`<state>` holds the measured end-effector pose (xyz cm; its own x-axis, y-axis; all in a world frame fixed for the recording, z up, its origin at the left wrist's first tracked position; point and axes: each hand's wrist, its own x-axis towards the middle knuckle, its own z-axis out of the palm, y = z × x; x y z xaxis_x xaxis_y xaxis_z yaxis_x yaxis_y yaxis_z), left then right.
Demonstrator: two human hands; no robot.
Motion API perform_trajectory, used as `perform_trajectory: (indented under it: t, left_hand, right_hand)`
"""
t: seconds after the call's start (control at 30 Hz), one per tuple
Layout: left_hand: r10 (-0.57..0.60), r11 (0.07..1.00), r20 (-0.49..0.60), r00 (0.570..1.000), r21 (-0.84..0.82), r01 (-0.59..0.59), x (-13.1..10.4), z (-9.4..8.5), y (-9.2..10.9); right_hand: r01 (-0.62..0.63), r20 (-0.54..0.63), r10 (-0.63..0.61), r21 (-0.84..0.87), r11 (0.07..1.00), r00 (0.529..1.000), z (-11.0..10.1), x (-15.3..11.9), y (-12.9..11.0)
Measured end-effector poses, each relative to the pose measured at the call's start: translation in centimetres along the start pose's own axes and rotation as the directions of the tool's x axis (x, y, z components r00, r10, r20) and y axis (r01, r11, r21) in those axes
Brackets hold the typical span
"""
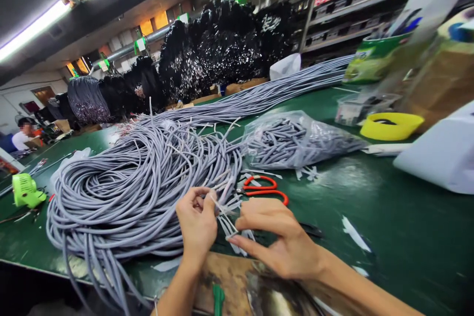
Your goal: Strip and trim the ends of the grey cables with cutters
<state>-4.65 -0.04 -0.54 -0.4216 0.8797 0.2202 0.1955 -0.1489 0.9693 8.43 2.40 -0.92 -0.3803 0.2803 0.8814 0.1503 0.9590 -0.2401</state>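
Over the near edge of the green table, my left hand [197,221] is closed in a pinch around thin white strands [224,219], apparently the stripped end of a grey cable. Thumb and fingers of my right hand [283,239] close on the far ends of those strands, to the right. Left of my hands lies a large coil of grey cables [111,182], some with pale stripped ends. Scissors with red handles [263,188] rest just beyond my right hand. White scraps lie under and around the strands.
A clear bag of short grey cable pieces [285,140] lies behind the scissors. Long grey cables [255,98] stretch across the back. A yellow ring [391,126] sits at right, a small green fan [27,190] at left. A person [24,136] sits far left.
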Motion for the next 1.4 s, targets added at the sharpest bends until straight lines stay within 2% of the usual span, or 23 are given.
perform_trajectory:
  t: [0.07,0.13,0.2,0.27,0.3,0.33,0.37,0.43,0.5,0.57,0.63,0.73,0.83,0.93,1.0,1.1,1.2,1.33,1.4]
  left_hand:
    - [-0.085,0.991,0.046,0.995,-0.097,0.089,0.6,-0.2,-0.1]
    - [-0.179,0.967,0.036,0.983,-0.18,0.182,1.4,-0.5,-0.2]
    - [-0.24,0.948,-0.051,0.969,-0.228,0.223,2.1,-0.8,-0.3]
    - [-0.244,0.948,-0.123,0.962,-0.238,0.21,2.4,-0.8,-0.5]
    - [-0.235,0.951,-0.137,0.962,-0.236,0.199,2.3,-0.7,-0.6]
    - [-0.219,0.956,-0.14,0.966,-0.228,0.184,2.0,-0.6,-0.6]
    - [-0.193,0.964,-0.141,0.971,-0.212,0.16,1.7,-0.4,-0.6]
    - [-0.106,0.987,-0.137,0.985,-0.137,0.087,1.0,-0.1,-0.6]
    - [0.001,0.999,-0.136,0.991,-0.032,-0.006,0.5,0.0,-0.4]
    - [0.083,0.995,-0.119,0.989,0.06,-0.076,0.2,-0.1,-0.3]
    - [0.097,0.991,-0.065,0.993,0.096,-0.09,0.2,-0.1,-0.3]
    - [0.034,0.998,-0.014,0.999,0.045,-0.034,0.3,-0.2,-0.3]
    - [-0.052,0.988,-0.053,0.997,-0.15,0.043,0.7,-0.5,-0.1]
    - [-0.154,0.92,-0.043,0.987,-0.372,0.127,1.2,-0.9,0.5]
    - [-0.2,0.875,0.002,0.98,-0.449,0.179,1.3,-1.2,1.0]
    - [-0.241,0.839,0.117,0.964,-0.474,0.267,1.3,-1.5,1.6]
    - [-0.224,0.829,0.231,0.947,-0.465,0.31,1.2,-1.7,1.7]
    - [-0.104,0.882,0.276,0.955,-0.418,0.217,0.9,-2.0,1.5]
    - [-0.09,0.916,0.346,0.934,-0.34,0.214,0.8,-2.0,1.4]
  right_hand:
    - [-0.013,0.014,0.013,0.009,1.0,1.0,0.3,0.2,-0.3]
    - [0.009,0.017,-0.009,0.039,0.999,1.0,0.6,0.3,-0.8]
    - [0.09,0.025,-0.093,0.087,0.992,0.995,1.0,0.2,-1.3]
    - [0.127,0.0,-0.128,0.093,0.987,0.992,1.4,-0.1,-1.5]
    - [0.081,-0.039,-0.078,0.065,0.995,0.996,1.5,-0.2,-1.4]
    - [-0.02,-0.096,0.023,0.026,0.999,0.995,1.7,-0.3,-1.1]
    - [-0.159,-0.165,0.156,-0.006,0.987,0.974,1.8,-0.4,-0.8]
    - [-0.435,-0.247,0.422,-0.001,0.9,0.873,2.1,-0.3,0.1]
    - [-0.603,-0.183,0.608,0.086,0.793,0.773,2.3,-0.1,0.8]
    - [-0.677,-0.028,0.697,0.211,0.705,0.717,2.5,0.2,1.1]
    - [-0.705,0.091,0.718,0.308,0.639,0.69,2.6,0.3,1.0]
    - [-0.711,0.138,0.713,0.331,0.621,0.687,2.2,0.3,0.8]
    - [-0.731,0.182,0.715,0.29,0.617,0.675,1.6,0.2,0.9]
    - [-0.766,0.26,0.724,0.293,0.571,0.639,1.4,0.2,1.2]
    - [-0.774,0.317,0.708,0.31,0.552,0.631,1.7,0.2,1.4]
    - [-0.766,0.358,0.677,0.307,0.565,0.643,2.3,0.0,1.7]
    - [-0.761,0.284,0.707,0.291,0.58,0.647,2.3,-0.4,2.7]
    - [-0.769,0.071,0.784,0.27,0.579,0.616,1.3,-0.5,4.3]
    - [-0.759,0.026,0.787,0.285,0.585,0.616,0.9,-0.2,4.2]
